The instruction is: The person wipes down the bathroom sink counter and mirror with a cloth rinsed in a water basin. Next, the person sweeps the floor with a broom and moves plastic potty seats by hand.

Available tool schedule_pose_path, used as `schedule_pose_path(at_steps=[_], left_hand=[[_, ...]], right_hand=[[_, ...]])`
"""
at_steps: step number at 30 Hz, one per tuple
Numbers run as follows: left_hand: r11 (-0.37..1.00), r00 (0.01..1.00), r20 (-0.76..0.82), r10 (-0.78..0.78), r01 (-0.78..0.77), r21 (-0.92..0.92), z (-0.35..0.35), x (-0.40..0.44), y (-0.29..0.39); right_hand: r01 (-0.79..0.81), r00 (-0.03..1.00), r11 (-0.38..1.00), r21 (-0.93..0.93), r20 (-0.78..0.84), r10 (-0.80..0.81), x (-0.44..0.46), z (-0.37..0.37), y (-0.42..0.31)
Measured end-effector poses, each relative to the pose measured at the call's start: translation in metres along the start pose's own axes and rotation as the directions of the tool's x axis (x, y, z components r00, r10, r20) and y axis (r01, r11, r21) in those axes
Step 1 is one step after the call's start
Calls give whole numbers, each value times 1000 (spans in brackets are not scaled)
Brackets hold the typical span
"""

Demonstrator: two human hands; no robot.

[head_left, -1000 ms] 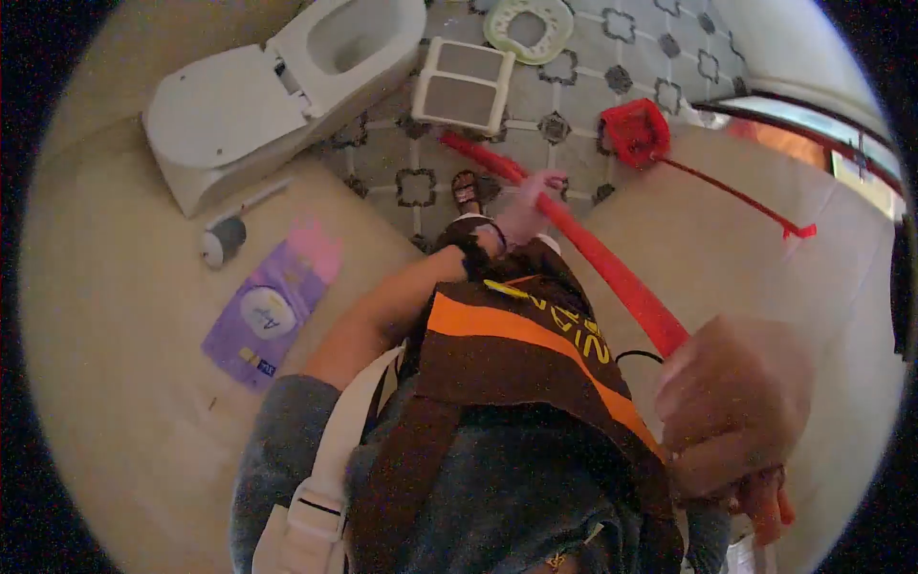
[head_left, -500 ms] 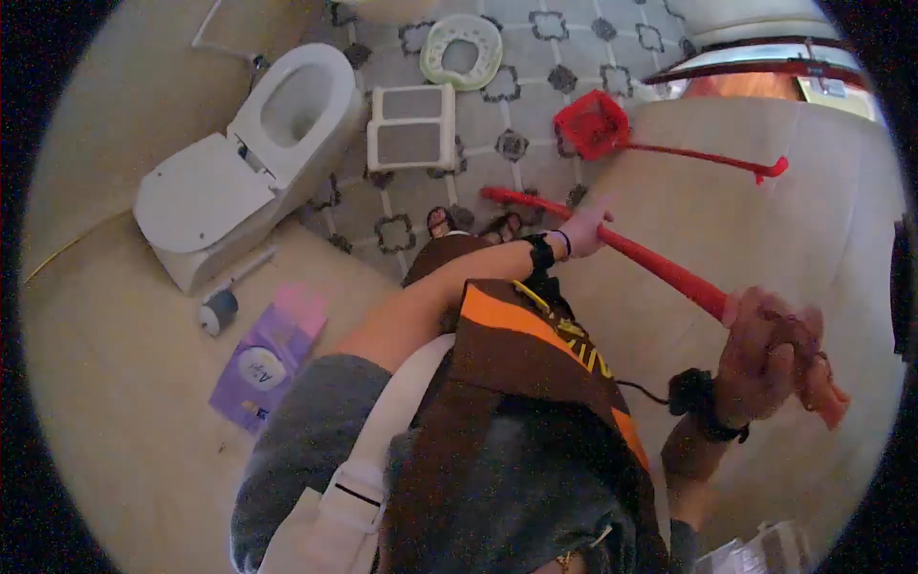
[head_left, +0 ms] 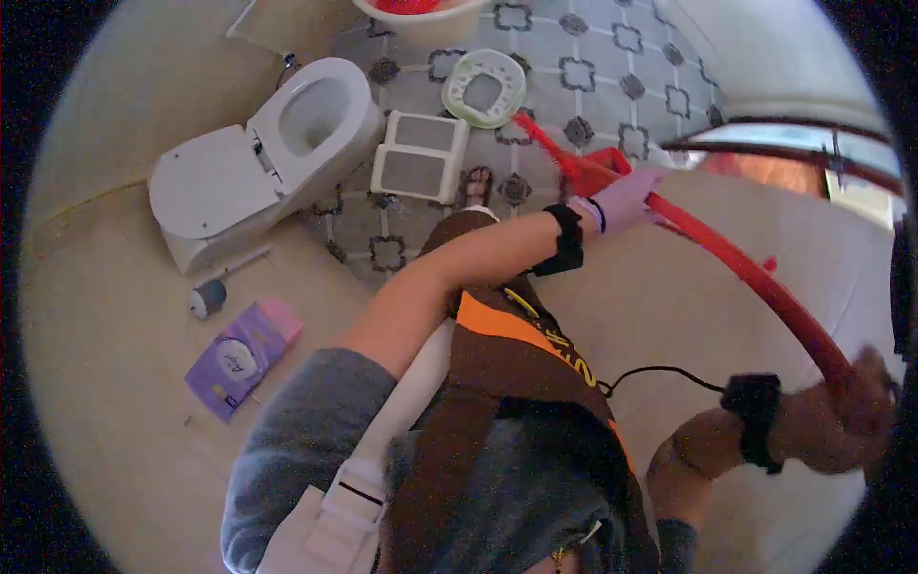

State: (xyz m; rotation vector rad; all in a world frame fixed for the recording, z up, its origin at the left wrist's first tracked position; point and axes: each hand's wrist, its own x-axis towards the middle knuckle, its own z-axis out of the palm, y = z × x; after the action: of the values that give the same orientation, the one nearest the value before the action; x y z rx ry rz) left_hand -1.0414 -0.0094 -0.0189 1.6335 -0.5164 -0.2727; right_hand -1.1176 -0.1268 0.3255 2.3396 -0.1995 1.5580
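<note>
A red broom (head_left: 741,258) slants across the right side of the view. My left hand (head_left: 626,201) is closed around its lower handle. My right hand (head_left: 851,416), blurred near the right edge, wraps the upper end of the handle. The broom's bristle head (head_left: 540,142) points toward the tiled floor, close to the green and white toilet seat ring. Just beyond my left hand lies a red dustpan (head_left: 607,165), partly covered by the broom and the hand. The tip of the dustpan's handle (head_left: 770,263) shows beside the broom handle.
A white toilet (head_left: 320,120) with its lid raised stands at the left. On the floor are a white step stool (head_left: 418,158), a child's toilet seat (head_left: 485,88) and a tub (head_left: 430,24). A toilet brush (head_left: 208,298) and a purple packet (head_left: 239,359) lie at the lower left.
The broom's lower end has swung forward, away from my feet, and now overlaps the dustpan. My right hand has moved right and down. The view has shifted, bringing in more of the tub.
</note>
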Motion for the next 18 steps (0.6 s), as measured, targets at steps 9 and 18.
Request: schedule_pose_path(at_steps=[9,18], left_hand=[[839,921,-205,-330,386,384,-145,44,-218],[208,534,-344,-772,725,656,-365,-26,-458]], right_hand=[[170,958,972,-159,259,-125,50,218,-57],[-535,818,365,762,359,450,58,442,-33]])
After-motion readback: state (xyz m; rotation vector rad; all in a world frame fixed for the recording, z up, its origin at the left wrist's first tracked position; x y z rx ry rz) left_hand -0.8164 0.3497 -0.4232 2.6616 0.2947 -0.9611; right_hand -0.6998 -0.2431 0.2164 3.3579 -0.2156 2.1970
